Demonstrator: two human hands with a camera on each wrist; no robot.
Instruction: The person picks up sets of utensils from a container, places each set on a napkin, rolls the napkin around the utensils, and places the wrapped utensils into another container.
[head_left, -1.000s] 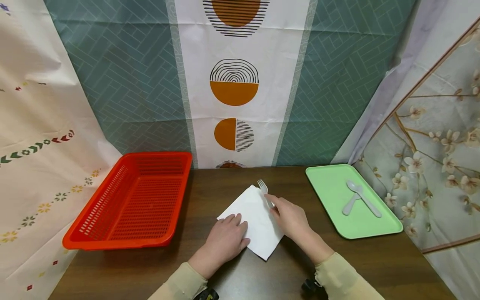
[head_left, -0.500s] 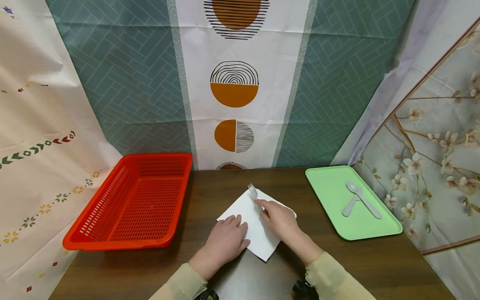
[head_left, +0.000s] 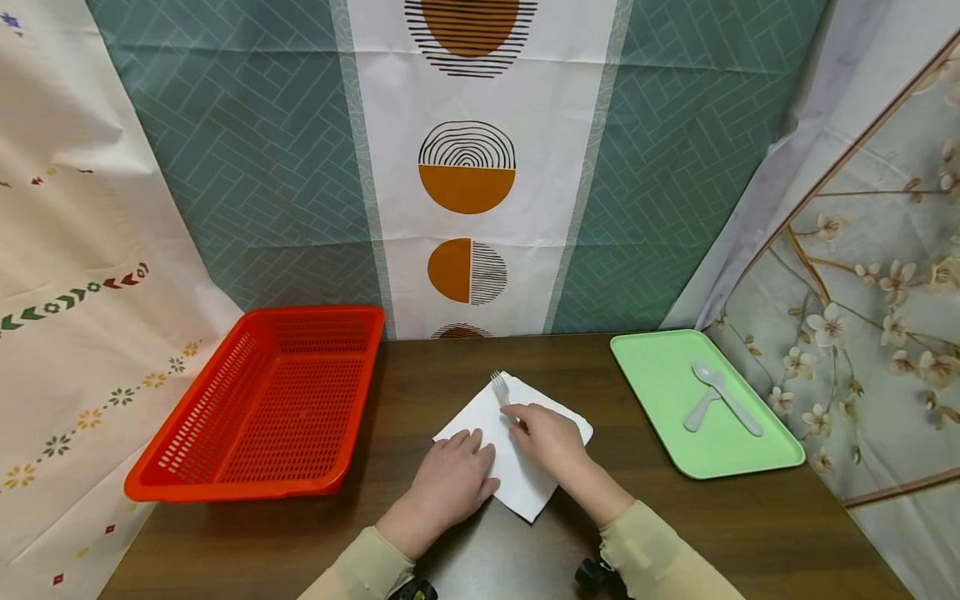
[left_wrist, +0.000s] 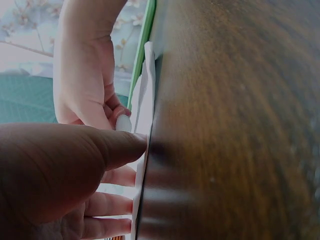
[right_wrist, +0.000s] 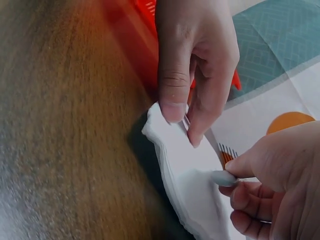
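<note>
A white napkin [head_left: 525, 479] lies on the dark wooden table [head_left: 750, 525], in front of me. My left hand [head_left: 465, 454] rests flat on its left part, fingers straight; in the right wrist view the left hand's [right_wrist: 185, 120] thumb and fingertips press the napkin's [right_wrist: 185, 195] corner. My right hand [head_left: 522, 419] pinches the handle of a pale plastic fork [head_left: 500, 387]. The fork lies on the napkin, tines pointing away from me. In the right wrist view the fork's handle end [right_wrist: 222, 177] shows at my right hand's fingertips [right_wrist: 240, 167]. The left wrist view shows the napkin's edge [left_wrist: 146, 115] beside both hands.
An empty red slotted basket [head_left: 270, 400] stands at the left of the table. At the right, a green tray [head_left: 750, 458] holds a pale spoon [head_left: 723, 396] crossed with another pale utensil. Patterned cloths hang behind and on both sides.
My right hand has carried the fork leftward, from the napkin's right edge to its middle. The left hand has stayed on the napkin.
</note>
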